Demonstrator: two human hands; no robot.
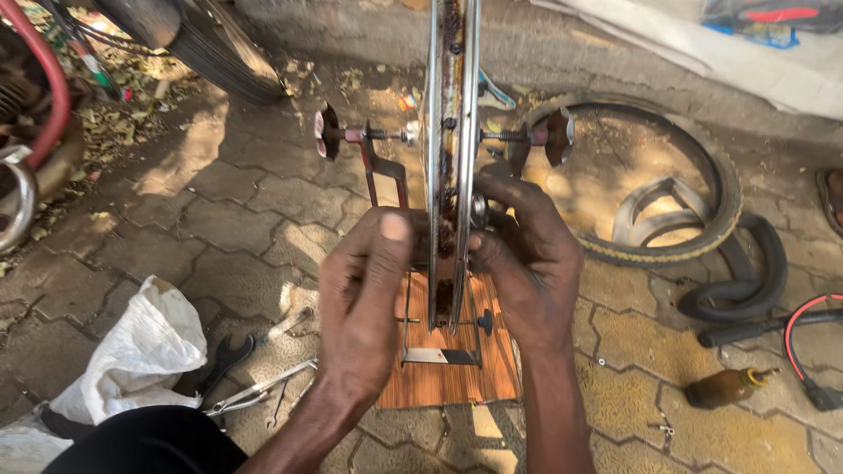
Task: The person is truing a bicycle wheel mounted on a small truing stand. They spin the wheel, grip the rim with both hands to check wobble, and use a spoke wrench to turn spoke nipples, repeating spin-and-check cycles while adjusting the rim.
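Standing upright in a metal truing stand (384,171), a rusty bicycle wheel rim (450,158) was seen edge-on, and both hands were pressed to it. The left hand (364,298) lay against the rim's left side, fingers curled in toward the spokes; whether they pinched anything could not be told, since the back of the hand hid them. The right hand (527,263) closed round the rim's right side, thumb and fingers wrapped near a small round metal part, though what exactly it gripped was not clear.

Under the rim lay a wood-patterned board (448,373) carrying the stand's base. To the left of the rim, on the paving, were a white sack (145,351), a dark spanner (226,355) and a pair of pliers (255,392). To the right of the rim lay a knobbly tyre (694,237) flat on the ground, a black inner tube (755,281) touching its lower edge, and nearer the viewer a small brown bottle (724,388). Above and left of the rim, a second black tyre (224,53) leaned across the top.
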